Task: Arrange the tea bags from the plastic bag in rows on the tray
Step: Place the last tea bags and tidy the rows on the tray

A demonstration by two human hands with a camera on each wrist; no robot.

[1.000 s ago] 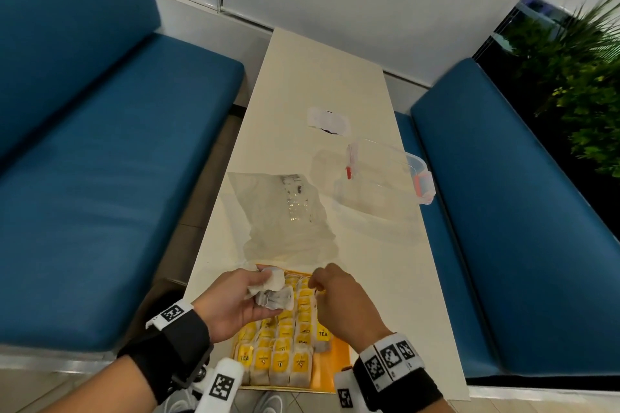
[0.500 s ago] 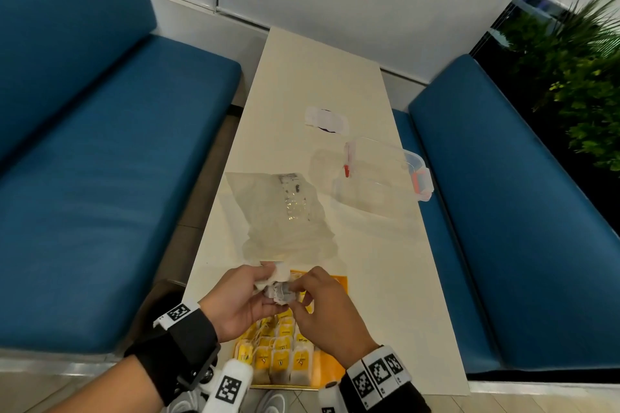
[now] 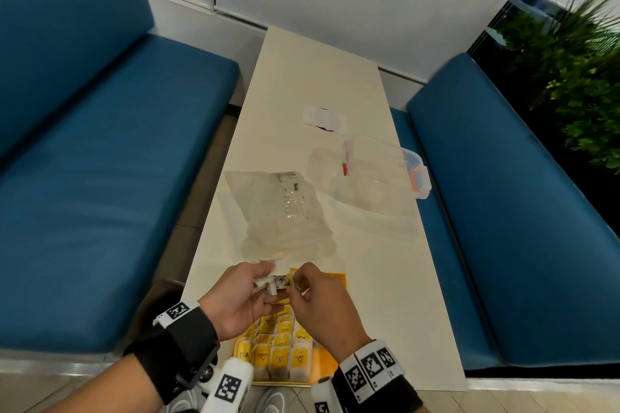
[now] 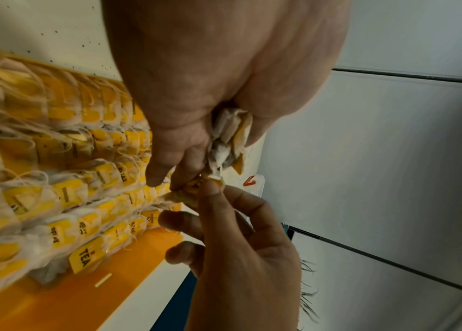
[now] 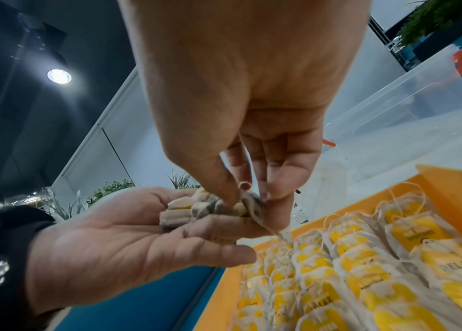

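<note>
While a small bunch of tea bags sits cupped in the left hand, the right hand, which a second ago was down on the rows, has come up to meet it and now pinches one bag loose between thumb and fingertips. Judging by that, another placement is about to follow. Beneath both hands the orange tray holds several filled rows; beyond them on the counter lies the plastic bag, apparently emptied.
</note>
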